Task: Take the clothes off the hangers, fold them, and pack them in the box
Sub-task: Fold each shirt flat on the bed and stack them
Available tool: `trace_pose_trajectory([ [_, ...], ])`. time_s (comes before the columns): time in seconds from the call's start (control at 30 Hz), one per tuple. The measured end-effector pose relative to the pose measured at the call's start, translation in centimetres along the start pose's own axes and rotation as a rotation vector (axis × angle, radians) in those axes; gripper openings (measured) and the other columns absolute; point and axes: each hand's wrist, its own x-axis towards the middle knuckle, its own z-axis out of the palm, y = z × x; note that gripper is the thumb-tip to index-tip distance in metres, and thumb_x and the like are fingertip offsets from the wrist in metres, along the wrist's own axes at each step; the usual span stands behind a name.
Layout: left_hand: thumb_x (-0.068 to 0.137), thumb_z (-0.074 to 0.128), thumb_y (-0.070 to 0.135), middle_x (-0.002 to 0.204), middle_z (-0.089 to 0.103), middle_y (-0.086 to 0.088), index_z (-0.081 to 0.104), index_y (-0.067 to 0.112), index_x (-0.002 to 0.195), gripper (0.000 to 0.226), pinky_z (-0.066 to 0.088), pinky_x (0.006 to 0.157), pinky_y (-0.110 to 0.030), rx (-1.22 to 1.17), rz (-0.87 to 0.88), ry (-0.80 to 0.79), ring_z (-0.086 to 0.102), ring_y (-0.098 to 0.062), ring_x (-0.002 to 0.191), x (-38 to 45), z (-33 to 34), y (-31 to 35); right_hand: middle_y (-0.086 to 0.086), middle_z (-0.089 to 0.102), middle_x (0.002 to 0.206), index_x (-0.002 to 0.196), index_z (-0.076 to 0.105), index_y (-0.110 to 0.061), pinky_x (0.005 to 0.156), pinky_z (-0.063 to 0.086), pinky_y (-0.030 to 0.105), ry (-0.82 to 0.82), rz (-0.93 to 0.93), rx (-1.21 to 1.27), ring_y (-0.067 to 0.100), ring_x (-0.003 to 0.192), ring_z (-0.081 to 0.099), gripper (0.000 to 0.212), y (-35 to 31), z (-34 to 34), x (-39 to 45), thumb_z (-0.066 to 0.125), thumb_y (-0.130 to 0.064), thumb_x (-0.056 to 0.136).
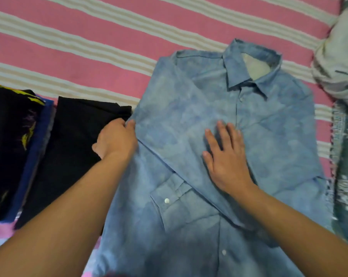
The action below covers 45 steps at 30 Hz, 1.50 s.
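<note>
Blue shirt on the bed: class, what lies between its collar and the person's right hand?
In the head view, only the shirt's own buttoned front lies between the collar and the right hand, which rests flat on it.

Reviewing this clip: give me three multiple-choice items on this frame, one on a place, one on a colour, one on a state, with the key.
1. Where does the folded black garment lie relative to the blue shirt?
A. To its left
B. On top of it
C. Beyond its collar

2. What colour is the cuff button?
A. Black
B. White
C. Red

3. How does the right hand rest?
A. Fist
B. Pinching the collar
C. Flat on the shirt

Key: A, the black garment adjoins the blue shirt's left edge; B, the cuff button is white; C, the right hand lies flat, fingers spread.
</note>
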Motion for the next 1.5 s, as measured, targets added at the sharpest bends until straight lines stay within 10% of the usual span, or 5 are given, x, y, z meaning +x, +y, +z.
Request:
trace_pose_trajectory([
  [0.33, 0.093, 0.064, 0.042, 0.1, 0.064, -0.001, 0.051, 0.02, 0.118, 0.036, 0.046, 0.075, -0.038, -0.162, -0.037, -0.185, 0.061, -0.028, 0.091, -15.0, -1.3, -9.3, 0.022, 0.036, 0.154, 0.141, 0.05, -0.006, 0.116, 0.027, 0.054, 0.149, 0.132, 0.224, 0.044, 0.139, 0.034, 0.047, -0.7, -4.2, -3.6, 0.05, -0.029, 0.1],
  [0.8, 0.091, 0.065, 0.031, 0.091, 0.069, 0.013, 0.067, 0.03, 0.088, 0.004, 0.056, 0.082, -0.033, 0.319, 0.517, -1.033, 0.063, -0.005, 0.083, -20.7, -6.2, -10.7, 0.011, 0.063, 0.126, 0.138, 0.045, -0.016, 0.091, 0.047, 0.034, -0.783, 0.617, 0.871, 0.033, 0.117, 0.06, 0.057, -16.4, -7.3, -12.7, 0.065, -0.036, 0.088],
  [1.0, 0.094, 0.057, 0.051, 0.102, 0.064, -0.003, 0.06, 0.011, 0.119, 0.046, 0.043, 0.075, -0.032, 0.092, 0.389, -0.281, 0.061, -0.027, 0.097, -3.0, -7.8, 1.5, 0.011, 0.069, 0.092, 0.09, 0.06, -0.017, 0.071, 0.046, 0.035, -0.64, 0.585, 0.821, 0.034, 0.091, 0.065, 0.012, -17.6, -5.3, -14.9, 0.053, -0.025, 0.084],
  [1.17, 0.082, 0.074, 0.046, 0.106, 0.071, -0.014, 0.066, 0.012, 0.101, 0.04, 0.052, 0.064, -0.034, -0.057, 0.281, -0.403, 0.066, -0.028, 0.082, 5.0, -3.2, 10.1, -0.004, 0.044, 0.056, 0.067, 0.045, -0.04, 0.06, 0.048, 0.042, -0.46, 0.622, 0.921, 0.015, 0.06, 0.048, 0.015, -18.6, -5.9, -17.2, 0.042, -0.043, 0.081],
  [1.5, 0.09, 0.072, 0.018, 0.092, 0.064, -0.007, 0.061, 0.017, 0.087, 0.011, 0.05, 0.069, -0.04, -0.231, 0.213, -0.451, 0.062, -0.028, 0.081, 4.2, -3.2, 12.3, 0.014, 0.019, 0.165, 0.154, 0.038, -0.021, 0.121, 0.012, 0.057, 0.076, 0.893, 0.211, 0.044, 0.151, 0.013, 0.063, -5.8, -3.5, -13.4, 0.039, -0.052, 0.099],
])
